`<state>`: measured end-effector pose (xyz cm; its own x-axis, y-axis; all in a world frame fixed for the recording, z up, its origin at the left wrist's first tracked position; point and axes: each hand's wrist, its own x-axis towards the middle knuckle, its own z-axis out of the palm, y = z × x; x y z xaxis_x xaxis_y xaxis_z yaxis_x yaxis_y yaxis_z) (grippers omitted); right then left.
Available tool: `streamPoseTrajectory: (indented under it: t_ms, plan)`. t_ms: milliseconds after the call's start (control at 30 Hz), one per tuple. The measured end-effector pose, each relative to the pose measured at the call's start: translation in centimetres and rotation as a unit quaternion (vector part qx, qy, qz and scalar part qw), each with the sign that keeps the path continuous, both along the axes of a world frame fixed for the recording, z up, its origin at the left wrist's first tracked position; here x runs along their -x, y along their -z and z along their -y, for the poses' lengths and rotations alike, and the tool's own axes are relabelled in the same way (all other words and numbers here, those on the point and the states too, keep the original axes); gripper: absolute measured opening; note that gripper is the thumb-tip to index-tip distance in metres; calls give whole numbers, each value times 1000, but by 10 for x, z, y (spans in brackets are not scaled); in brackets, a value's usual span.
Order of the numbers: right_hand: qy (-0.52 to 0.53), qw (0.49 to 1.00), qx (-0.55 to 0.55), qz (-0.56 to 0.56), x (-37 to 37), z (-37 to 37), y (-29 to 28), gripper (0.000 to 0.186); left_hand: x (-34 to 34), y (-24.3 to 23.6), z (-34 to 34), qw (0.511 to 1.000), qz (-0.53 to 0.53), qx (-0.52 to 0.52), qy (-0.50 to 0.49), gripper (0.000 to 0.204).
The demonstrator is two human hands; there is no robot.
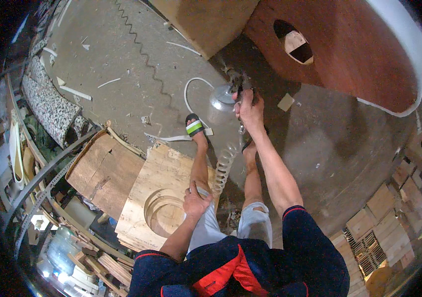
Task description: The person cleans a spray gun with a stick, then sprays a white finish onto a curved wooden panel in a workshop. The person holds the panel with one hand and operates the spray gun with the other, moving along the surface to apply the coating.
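While the person stands on the concrete floor (122, 64), the right hand (248, 110) is stretched forward and closed around the grip of a spray gun (238, 81). The metal cup (220, 104) of the gun hangs just left of this hand, and a coiled air hose (223, 168) goes down from the gun between the legs. The gun points toward a large red-brown wooden panel (349, 54) with an oval hole, which has a white edge and lies at the far right side of the floor. The left hand (194, 202) rests on the left thigh, its fingers bent and closed on the light trousers. Just left of the left leg lies a plywood board (159, 198) with round cut-outs. A white cable (191, 86) lies on the floor near the sandal (194, 126).
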<state>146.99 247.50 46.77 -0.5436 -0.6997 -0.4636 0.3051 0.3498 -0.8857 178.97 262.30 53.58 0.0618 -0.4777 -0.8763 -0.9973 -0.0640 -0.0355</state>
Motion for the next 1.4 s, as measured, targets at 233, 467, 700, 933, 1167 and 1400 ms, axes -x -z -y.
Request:
streamPoseTrajectory:
  t_ms: [233, 467, 700, 933, 1167, 1400]
  plan:
    - [20, 998, 49, 43, -16, 8, -85, 71, -1, -11, 18, 999, -16, -13, -37, 107]
    - [6, 994, 105, 37, -24, 2, -158, 82, 0, -16, 27, 999, -31, 2, -34, 109]
    - [-4, 990, 143, -12, -28, -13, -235, 91, 5, -17, 31, 1000, -19, 2, -20, 110]
    - [-20, 988, 143, -55, -17, -27, -302, 93, 8, -16, 27, 999, -32, 9, -38, 108]
    - [-49, 985, 160, -44, 2, -30, -332, 105, 12, -19, 23, 998, -42, 28, -41, 107]
    - [-23, 986, 162, -28, 18, -6, -294, 75, 18, -27, 24, 998, -39, 32, -42, 103]
